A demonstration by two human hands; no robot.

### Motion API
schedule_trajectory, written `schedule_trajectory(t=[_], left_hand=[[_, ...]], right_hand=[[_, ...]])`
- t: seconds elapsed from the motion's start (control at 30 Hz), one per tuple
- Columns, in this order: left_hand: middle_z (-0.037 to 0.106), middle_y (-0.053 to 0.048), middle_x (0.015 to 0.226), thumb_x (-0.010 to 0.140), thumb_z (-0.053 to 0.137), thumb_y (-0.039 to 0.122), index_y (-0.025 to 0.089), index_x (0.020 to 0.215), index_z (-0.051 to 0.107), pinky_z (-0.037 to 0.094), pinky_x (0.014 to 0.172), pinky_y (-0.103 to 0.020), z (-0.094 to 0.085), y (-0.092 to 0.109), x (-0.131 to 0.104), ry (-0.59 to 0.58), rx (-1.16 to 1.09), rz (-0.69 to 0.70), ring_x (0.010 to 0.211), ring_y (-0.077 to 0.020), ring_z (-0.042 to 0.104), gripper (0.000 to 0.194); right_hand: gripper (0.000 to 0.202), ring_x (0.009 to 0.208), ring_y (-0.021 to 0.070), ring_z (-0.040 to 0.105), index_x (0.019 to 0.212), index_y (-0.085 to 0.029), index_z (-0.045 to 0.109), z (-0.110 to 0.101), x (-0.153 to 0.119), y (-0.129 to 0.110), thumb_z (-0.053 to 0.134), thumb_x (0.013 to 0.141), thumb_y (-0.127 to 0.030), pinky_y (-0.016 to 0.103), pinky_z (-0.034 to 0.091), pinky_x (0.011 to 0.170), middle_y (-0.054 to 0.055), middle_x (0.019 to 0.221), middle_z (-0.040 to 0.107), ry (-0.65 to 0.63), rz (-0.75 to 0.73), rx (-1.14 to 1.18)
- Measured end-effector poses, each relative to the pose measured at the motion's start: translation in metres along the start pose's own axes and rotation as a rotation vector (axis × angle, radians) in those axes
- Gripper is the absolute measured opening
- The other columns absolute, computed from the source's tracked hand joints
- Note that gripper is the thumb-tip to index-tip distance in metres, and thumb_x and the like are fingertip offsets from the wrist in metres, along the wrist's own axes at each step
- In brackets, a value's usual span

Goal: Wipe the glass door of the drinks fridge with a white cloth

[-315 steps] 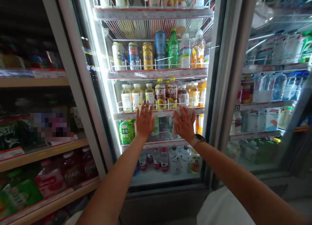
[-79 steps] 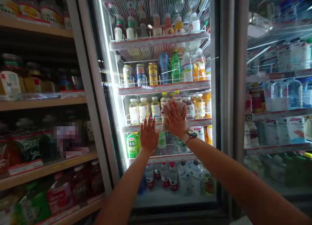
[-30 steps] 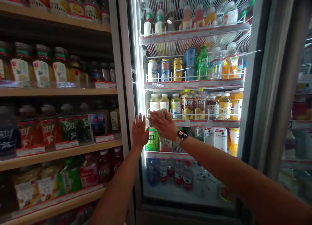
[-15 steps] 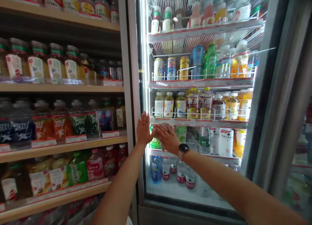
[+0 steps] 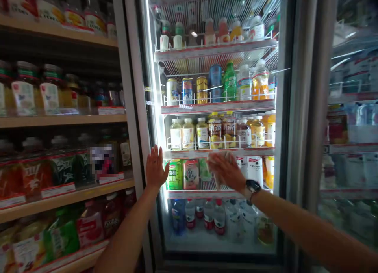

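Observation:
The glass door [image 5: 189, 245] of a lit drinks fridge stands closed in front of me. My left hand [image 5: 155, 168] rests against its left edge, palm forward and fingers stretched apart, holding nothing. Farther right, my right hand [image 5: 228, 172] presses a pale cloth [image 5: 217, 181] to the glass, at the height of a lower shelf. Motion smears this hand, and its fingers cover much of the cloth. A dark round watch [image 5: 253, 185] is on the right wrist. Behind the glass, a green carton [image 5: 175, 174] and a reddish carton [image 5: 191, 174] show between the hands.
Wooden shelves [image 5: 63, 121] with rows of bottles stand to the left, close by my left forearm. More cans [image 5: 202, 90] and bottles [image 5: 230, 82] fill the fridge racks behind the glass. A metal door frame [image 5: 304, 119] and another glass-fronted fridge [image 5: 351, 147] are at the right.
My right hand has slid to the right across the glass with the cloth, away from my left hand. The left hand stays at the door's edge. My view has turned right.

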State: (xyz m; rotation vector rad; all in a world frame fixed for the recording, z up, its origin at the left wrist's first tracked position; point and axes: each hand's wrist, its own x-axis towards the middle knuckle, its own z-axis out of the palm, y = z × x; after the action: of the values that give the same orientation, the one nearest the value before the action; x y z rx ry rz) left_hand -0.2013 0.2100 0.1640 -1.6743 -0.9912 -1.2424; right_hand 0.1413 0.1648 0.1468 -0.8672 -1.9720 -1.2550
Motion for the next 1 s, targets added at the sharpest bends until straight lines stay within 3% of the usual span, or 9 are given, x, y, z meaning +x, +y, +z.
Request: schedule_trajectory(t=[0.1,0.2,0.37,0.47,0.63,0.73,0.87,1.0], left_hand=[[0.012,-0.014,0.162,0.098,0.037,0.042,0.016,0.157,0.01,0.016,0.121,-0.052,0.0,0.009,0.002,0.003,-0.011,-0.047,0.15,-0.0293,0.012,0.069],[0.009,-0.012,0.163,0.099,0.036,0.041,0.018,0.157,0.005,0.012,0.122,-0.053,0.0,0.039,0.012,0.035,-0.039,-0.072,0.15,-0.0288,0.01,0.07],[0.007,-0.01,0.163,0.098,0.039,0.04,0.018,0.157,0.004,0.013,0.123,-0.049,0.012,0.117,0.039,0.039,-0.122,0.053,0.151,-0.0272,0.008,0.072],[0.014,-0.011,0.162,0.098,0.041,0.039,0.018,0.157,0.004,0.014,0.123,-0.048,0.027,0.146,0.046,0.025,-0.106,0.139,0.151,-0.0263,0.01,0.073],[0.021,-0.01,0.161,0.098,0.042,0.04,0.019,0.157,0.008,0.015,0.122,-0.048,0.041,0.152,0.042,0.012,-0.07,0.141,0.15,-0.0266,0.012,0.071],[0.021,-0.01,0.161,0.097,0.043,0.039,0.018,0.157,0.008,0.015,0.123,-0.047,0.041,0.15,0.041,0.015,-0.064,0.136,0.15,-0.0261,0.012,0.072],[0.022,-0.011,0.16,0.098,0.042,0.038,0.018,0.157,0.009,0.015,0.122,-0.048,0.041,0.152,0.041,0.017,-0.075,0.131,0.151,-0.0261,0.011,0.07],[0.02,-0.01,0.161,0.1,0.033,0.033,0.018,0.157,0.006,0.023,0.12,-0.046,0.034,0.145,0.04,-0.018,-0.217,0.158,0.15,-0.0247,0.014,0.064]], right_hand=[[0.066,0.148,0.0291,0.022,0.156,-0.029,0.021,-0.033,0.036,0.067,0.046,0.094,-0.026,0.059,0.004,0.118,0.006,0.162,0.023,0.102,0.285,-0.089],[0.065,0.148,0.0301,0.021,0.156,-0.029,0.021,-0.041,0.044,0.083,0.045,0.096,-0.031,0.059,0.005,0.118,0.008,0.164,0.016,0.162,0.384,-0.101],[0.065,0.146,0.0316,0.025,0.154,-0.025,0.029,-0.016,-0.005,0.029,0.049,0.094,-0.04,0.061,0.006,0.117,0.014,0.16,0.026,0.109,0.348,-0.045],[0.059,0.143,0.0289,0.032,0.15,-0.027,0.037,0.0,-0.052,-0.006,0.051,0.094,-0.041,0.057,0.002,0.118,0.012,0.155,0.038,0.039,0.272,-0.005],[0.048,0.145,0.0219,0.029,0.143,-0.029,0.049,0.019,-0.122,-0.041,0.05,0.095,-0.035,0.051,-0.003,0.121,0.007,0.144,0.054,0.015,0.176,0.003],[0.044,0.148,0.0201,0.022,0.138,-0.029,0.054,0.025,-0.138,-0.048,0.051,0.094,-0.03,0.05,-0.002,0.121,0.006,0.142,0.057,0.031,0.152,-0.015],[0.044,0.148,0.0171,0.021,0.139,-0.028,0.053,0.02,-0.108,-0.036,0.048,0.096,-0.023,0.048,-0.003,0.122,0.004,0.141,0.057,0.03,0.113,-0.015],[0.049,0.146,0.0198,0.027,0.146,-0.024,0.043,0.005,-0.025,-0.013,0.047,0.097,-0.026,0.049,-0.002,0.122,0.006,0.15,0.047,0.055,0.06,-0.005]])
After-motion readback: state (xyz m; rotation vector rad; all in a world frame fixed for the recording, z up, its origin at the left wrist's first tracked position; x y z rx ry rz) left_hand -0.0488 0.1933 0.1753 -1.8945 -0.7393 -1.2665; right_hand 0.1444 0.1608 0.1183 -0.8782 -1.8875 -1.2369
